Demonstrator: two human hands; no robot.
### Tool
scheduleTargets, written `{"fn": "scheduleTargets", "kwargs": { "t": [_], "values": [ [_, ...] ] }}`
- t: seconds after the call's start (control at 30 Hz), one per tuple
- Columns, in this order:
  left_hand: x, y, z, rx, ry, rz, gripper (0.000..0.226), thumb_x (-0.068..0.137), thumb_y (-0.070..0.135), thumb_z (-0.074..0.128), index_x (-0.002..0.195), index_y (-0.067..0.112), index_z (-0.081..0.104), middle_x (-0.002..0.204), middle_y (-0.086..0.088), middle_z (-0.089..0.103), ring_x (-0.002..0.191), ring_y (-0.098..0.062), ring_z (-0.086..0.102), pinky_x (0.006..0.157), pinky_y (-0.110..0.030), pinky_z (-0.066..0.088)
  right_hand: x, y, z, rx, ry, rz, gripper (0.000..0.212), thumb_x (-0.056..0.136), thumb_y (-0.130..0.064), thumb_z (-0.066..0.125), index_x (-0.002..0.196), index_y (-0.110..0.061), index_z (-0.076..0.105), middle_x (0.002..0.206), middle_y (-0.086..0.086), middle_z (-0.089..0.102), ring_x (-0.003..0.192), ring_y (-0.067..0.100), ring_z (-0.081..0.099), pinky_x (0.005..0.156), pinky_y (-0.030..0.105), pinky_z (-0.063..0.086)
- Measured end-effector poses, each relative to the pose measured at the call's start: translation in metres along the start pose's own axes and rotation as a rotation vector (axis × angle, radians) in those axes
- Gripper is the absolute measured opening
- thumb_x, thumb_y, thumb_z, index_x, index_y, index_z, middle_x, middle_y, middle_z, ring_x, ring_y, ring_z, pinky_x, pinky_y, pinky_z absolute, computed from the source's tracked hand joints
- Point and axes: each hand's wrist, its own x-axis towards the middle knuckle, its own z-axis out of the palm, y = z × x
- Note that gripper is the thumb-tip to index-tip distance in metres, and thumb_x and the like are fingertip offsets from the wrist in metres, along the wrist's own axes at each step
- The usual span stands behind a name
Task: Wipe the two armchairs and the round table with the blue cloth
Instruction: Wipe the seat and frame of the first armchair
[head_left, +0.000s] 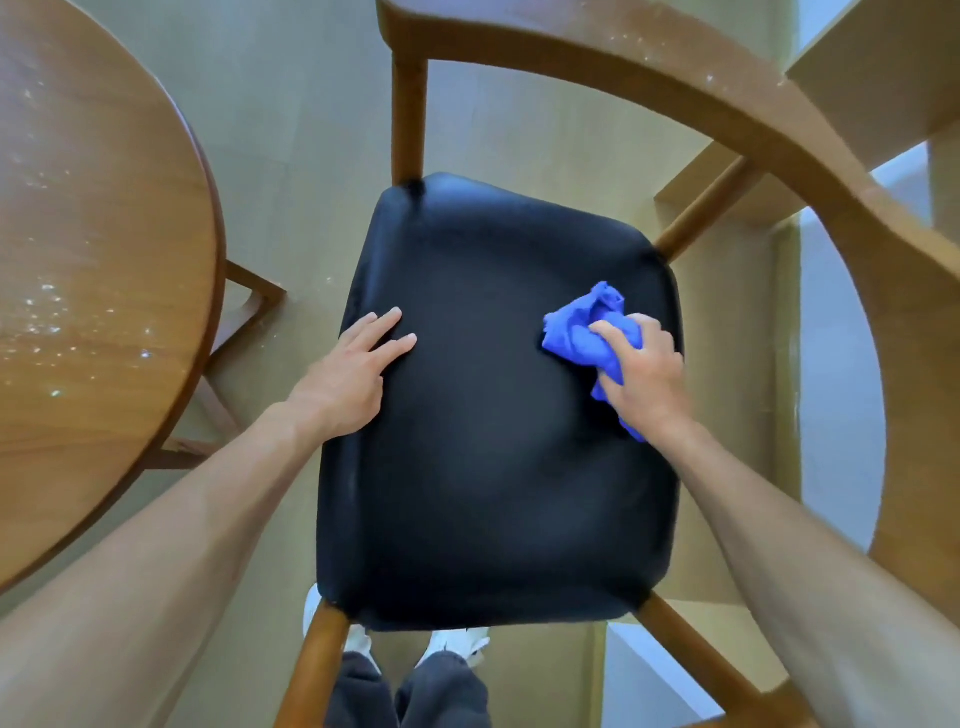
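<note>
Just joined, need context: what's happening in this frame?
A person is wiping an armchair's black seat. The right hand grips the bunched blue cloth and presses it on the seat's right side. The left hand rests flat on the seat's left edge, fingers straight. The round table stands to the left, with white specks on its top. The chair's curved wooden backrest also shows specks.
</note>
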Motion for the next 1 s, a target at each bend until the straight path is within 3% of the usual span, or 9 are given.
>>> {"fn": "scheduleTargets", "kwargs": {
  "t": [0.1, 0.2, 0.3, 0.37, 0.57, 0.7, 0.83, 1.0],
  "values": [
    [-0.002, 0.006, -0.003, 0.013, -0.012, -0.042, 0.064, 0.093, 0.001, 0.04, 0.149, 0.029, 0.026, 0.16, 0.013, -0.001, 0.147, -0.009, -0.003, 0.108, -0.038, 0.037, -0.006, 0.002, 0.008, 0.101, 0.058, 0.305, 0.05, 0.085, -0.017, 0.06, 0.134, -0.02, 0.049, 0.134, 0.015, 0.037, 0.11, 0.039, 0.046, 0.093, 0.049, 0.043],
    [-0.004, 0.021, -0.005, 0.054, -0.018, -0.106, 0.068, 0.09, -0.003, 0.039, 0.149, 0.028, 0.023, 0.159, 0.014, -0.005, 0.146, -0.01, -0.006, 0.1, -0.037, 0.045, -0.031, -0.037, 0.019, 0.089, 0.056, 0.407, 0.053, 0.084, -0.018, 0.06, 0.135, -0.021, 0.045, 0.132, 0.015, 0.035, 0.106, 0.039, 0.043, 0.086, 0.045, 0.042],
    [-0.009, 0.035, -0.007, 0.095, -0.068, -0.172, 0.075, 0.087, -0.004, 0.043, 0.15, 0.027, 0.018, 0.158, 0.012, -0.011, 0.146, -0.013, -0.01, 0.094, -0.037, 0.047, -0.072, -0.069, 0.027, 0.038, -0.058, 0.232, 0.058, 0.083, -0.023, 0.064, 0.137, -0.023, 0.044, 0.132, 0.012, 0.035, 0.104, 0.033, 0.042, 0.085, 0.04, 0.042],
    [-0.018, 0.042, -0.009, 0.105, -0.122, -0.194, 0.074, 0.088, -0.002, 0.044, 0.15, 0.026, 0.018, 0.159, 0.008, -0.011, 0.146, -0.016, -0.009, 0.098, -0.038, 0.045, -0.095, -0.081, 0.028, 0.068, -0.164, 0.115, 0.058, 0.082, -0.024, 0.064, 0.137, -0.026, 0.043, 0.131, 0.009, 0.034, 0.103, 0.03, 0.042, 0.086, 0.039, 0.044],
    [-0.059, 0.06, -0.02, 0.141, -0.34, -0.217, 0.054, 0.094, 0.013, 0.041, 0.146, 0.022, 0.034, 0.16, -0.001, 0.007, 0.146, -0.022, 0.005, 0.109, -0.039, 0.032, -0.11, -0.085, -0.009, 0.417, -0.613, -0.029, 0.049, 0.083, -0.024, 0.061, 0.127, -0.039, 0.046, 0.123, 0.0, 0.035, 0.105, 0.02, 0.049, 0.085, 0.031, 0.042],
    [-0.093, 0.086, -0.026, 0.051, -0.181, -0.221, 0.045, 0.098, 0.02, 0.038, 0.143, 0.017, 0.04, 0.156, 0.0, 0.022, 0.144, -0.019, 0.016, 0.11, -0.039, 0.032, -0.127, -0.083, -0.046, 0.503, -0.543, -0.047, 0.046, 0.081, -0.027, 0.063, 0.121, -0.045, 0.047, 0.12, -0.006, 0.036, 0.097, 0.01, 0.049, 0.079, 0.023, 0.036],
    [-0.127, 0.125, -0.036, -0.011, -0.037, -0.204, 0.045, 0.1, 0.026, 0.037, 0.144, 0.016, 0.039, 0.155, -0.002, 0.026, 0.143, -0.018, 0.017, 0.112, -0.037, 0.029, -0.152, -0.088, -0.079, 0.491, -0.414, -0.051, 0.047, 0.083, -0.032, 0.062, 0.125, -0.044, 0.047, 0.123, -0.006, 0.036, 0.098, 0.016, 0.05, 0.085, 0.028, 0.043],
    [-0.177, 0.16, -0.052, 0.088, 0.122, -0.169, 0.049, 0.1, 0.035, 0.035, 0.147, 0.02, 0.033, 0.157, -0.005, 0.022, 0.144, -0.023, 0.016, 0.114, -0.037, 0.025, -0.199, -0.09, -0.118, 0.497, -0.265, -0.017, 0.048, 0.084, -0.034, 0.063, 0.129, -0.04, 0.048, 0.126, -0.005, 0.037, 0.102, 0.019, 0.052, 0.089, 0.032, 0.046]
  ]
}}
